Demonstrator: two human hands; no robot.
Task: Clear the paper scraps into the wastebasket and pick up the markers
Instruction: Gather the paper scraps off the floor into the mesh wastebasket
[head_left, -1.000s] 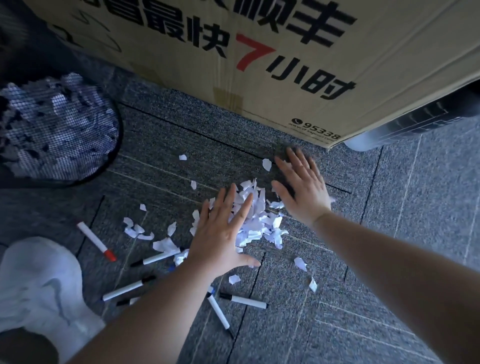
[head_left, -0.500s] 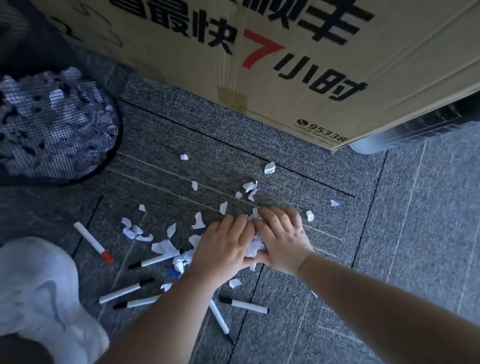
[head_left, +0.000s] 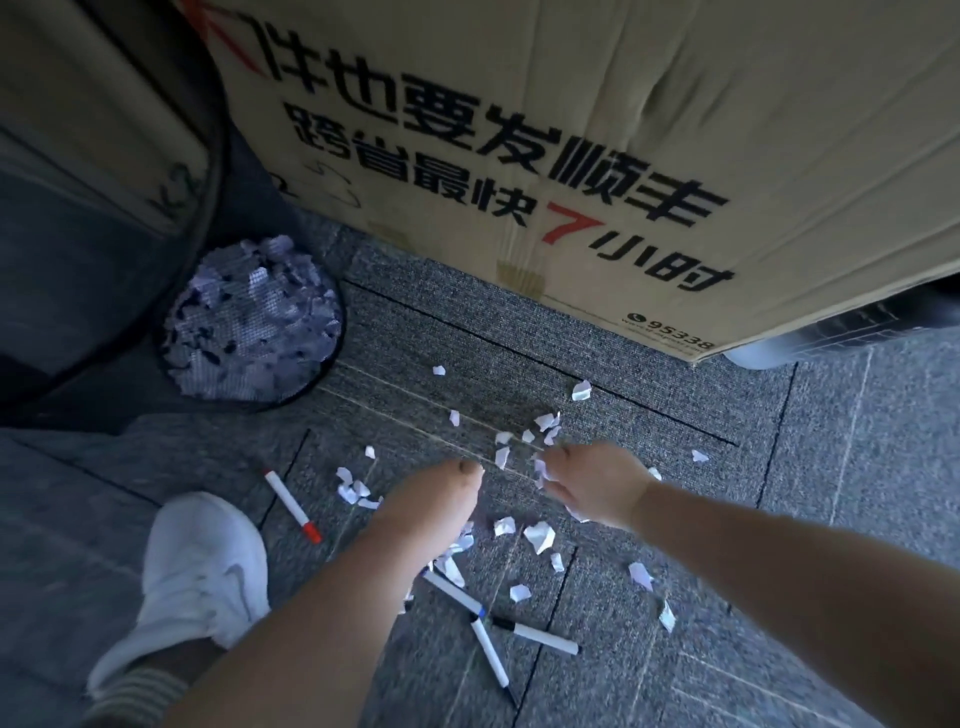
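My left hand (head_left: 441, 493) and my right hand (head_left: 587, 483) are raised above the grey carpet, both closed around white paper scraps; bits of paper show at the right hand's fingers. Loose paper scraps (head_left: 540, 535) lie scattered on the carpet below and around the hands. A black mesh wastebasket (head_left: 332, 332) holding torn paper stands at the left. A red-capped marker (head_left: 292, 505) lies left of my left arm. Three more white markers lie near my left forearm: one (head_left: 452, 590), one (head_left: 491, 654) and one (head_left: 540, 635).
A large cardboard box (head_left: 779, 130) with black and red print fills the far side. A white shoe (head_left: 197, 571) rests on the floor at the lower left. A dark appliance base (head_left: 852, 332) shows under the box's right corner.
My hands swept the scrap pile together, closed on it and lifted off the carpet. The view tilted up, so the wastebasket now shows farther right.
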